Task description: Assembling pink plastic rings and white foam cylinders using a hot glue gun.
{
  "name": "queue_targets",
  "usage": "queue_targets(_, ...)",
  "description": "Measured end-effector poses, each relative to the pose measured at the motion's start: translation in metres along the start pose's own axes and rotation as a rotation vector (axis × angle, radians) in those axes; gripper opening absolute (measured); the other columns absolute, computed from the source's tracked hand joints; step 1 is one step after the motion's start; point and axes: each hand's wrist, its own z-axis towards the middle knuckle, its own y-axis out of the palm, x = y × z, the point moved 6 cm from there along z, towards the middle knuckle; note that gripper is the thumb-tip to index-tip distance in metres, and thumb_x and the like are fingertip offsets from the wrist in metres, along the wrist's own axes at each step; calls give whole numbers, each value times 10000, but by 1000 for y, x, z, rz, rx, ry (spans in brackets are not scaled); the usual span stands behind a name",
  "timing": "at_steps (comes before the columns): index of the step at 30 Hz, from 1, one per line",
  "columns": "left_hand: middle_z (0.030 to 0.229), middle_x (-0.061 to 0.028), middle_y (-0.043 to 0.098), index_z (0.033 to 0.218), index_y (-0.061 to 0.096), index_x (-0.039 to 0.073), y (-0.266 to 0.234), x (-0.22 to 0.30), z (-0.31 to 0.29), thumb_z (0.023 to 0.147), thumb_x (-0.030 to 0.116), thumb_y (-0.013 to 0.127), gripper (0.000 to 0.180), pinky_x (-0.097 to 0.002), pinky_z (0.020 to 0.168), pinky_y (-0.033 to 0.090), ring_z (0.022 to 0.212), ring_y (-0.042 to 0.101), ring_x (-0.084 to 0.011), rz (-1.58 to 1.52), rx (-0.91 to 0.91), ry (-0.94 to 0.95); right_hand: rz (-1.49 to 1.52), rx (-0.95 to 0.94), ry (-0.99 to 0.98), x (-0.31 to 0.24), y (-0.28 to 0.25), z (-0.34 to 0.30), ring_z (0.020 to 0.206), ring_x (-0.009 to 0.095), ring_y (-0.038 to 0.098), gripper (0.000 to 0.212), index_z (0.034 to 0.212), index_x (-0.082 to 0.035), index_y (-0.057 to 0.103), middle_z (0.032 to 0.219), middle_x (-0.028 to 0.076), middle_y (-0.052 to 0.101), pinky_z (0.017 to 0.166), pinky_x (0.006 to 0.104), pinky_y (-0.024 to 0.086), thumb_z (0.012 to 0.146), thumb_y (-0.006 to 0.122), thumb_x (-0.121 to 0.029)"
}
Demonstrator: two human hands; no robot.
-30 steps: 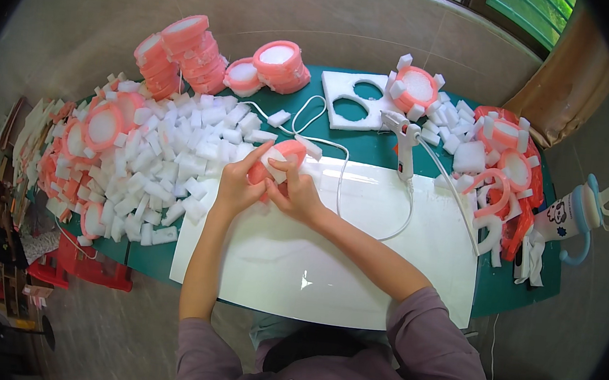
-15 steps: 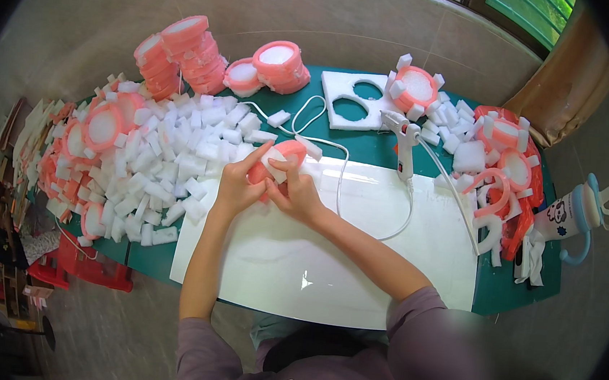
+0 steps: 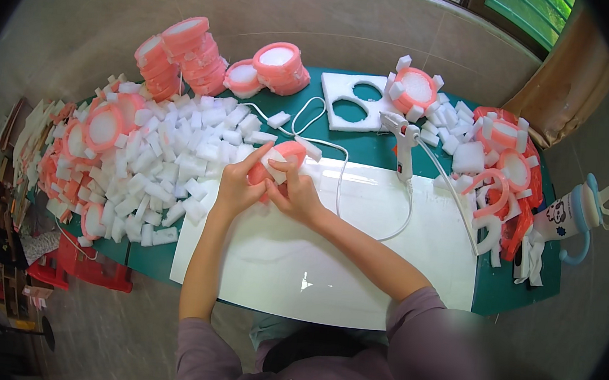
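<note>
Both hands grip a pink foam ring (image 3: 291, 150) above the far left part of a white board (image 3: 341, 265). My left hand (image 3: 238, 186) closes on the ring's left side. My right hand (image 3: 300, 195) holds it from the right, fingers bent over the top. Between the hands a white foam piece (image 3: 275, 164) shows against the ring, partly hidden by fingers. At the ring's far right edge is another white foam block (image 3: 309, 148); whether it is attached I cannot tell.
Left of my hands lies a heap of white foam blocks (image 3: 166, 152). Stacked pink-rimmed foam discs (image 3: 199, 58) stand behind it. A corded white glue gun (image 3: 404, 152) stands beyond the board, near a foam sheet with holes (image 3: 335, 84). A cup (image 3: 567, 213) is at the right edge.
</note>
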Motion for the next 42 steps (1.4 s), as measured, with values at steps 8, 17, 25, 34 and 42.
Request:
queue_targets(8, 614, -136, 542, 1201, 517, 133, 0, -1, 0, 579, 35, 630, 639, -283, 521, 429, 486, 503, -223, -4, -11, -12, 4, 18, -15, 0, 1, 0, 480, 227, 593, 376, 1104, -36, 390, 587, 107, 567, 458, 290, 459, 785, 581, -94)
queue_targets(17, 624, -139, 547, 1197, 521, 132, 2, -2, -1, 577, 32, 620, 636, -285, 525, 431, 501, 519, -229, -22, -12, -13, 9, 41, 8, 4, 1, -1, 468, 251, 580, 365, 1094, -74, 414, 513, 79, 533, 439, 320, 443, 779, 583, -146)
queue_targets(25, 649, -141, 564, 1200, 519, 129, 1, -3, -1, 580, 35, 619, 634, -281, 526, 430, 503, 516, -231, 7, -24, -13, -9, 67, -37, 1, 1, 0, 446, 252, 563, 364, 1085, -66, 420, 491, 71, 524, 428, 319, 431, 772, 589, -138)
queue_targets(34, 679, -144, 575, 1202, 516, 129, 1, -3, -1, 584, 30, 610, 633, -275, 530, 430, 508, 517, -225, -16, -13, -5, -10, -11, 7, 5, 2, -2, 475, 237, 587, 399, 1121, -41, 389, 595, 112, 563, 454, 296, 450, 775, 585, -83)
queue_targets(42, 677, -148, 573, 1200, 517, 129, 1, -3, 0, 583, 36, 616, 632, -281, 528, 431, 512, 524, -236, 3, -15, -9, -30, 1, -20, 4, 2, -2, 481, 231, 593, 404, 1120, -38, 389, 591, 110, 566, 454, 294, 451, 773, 590, -86)
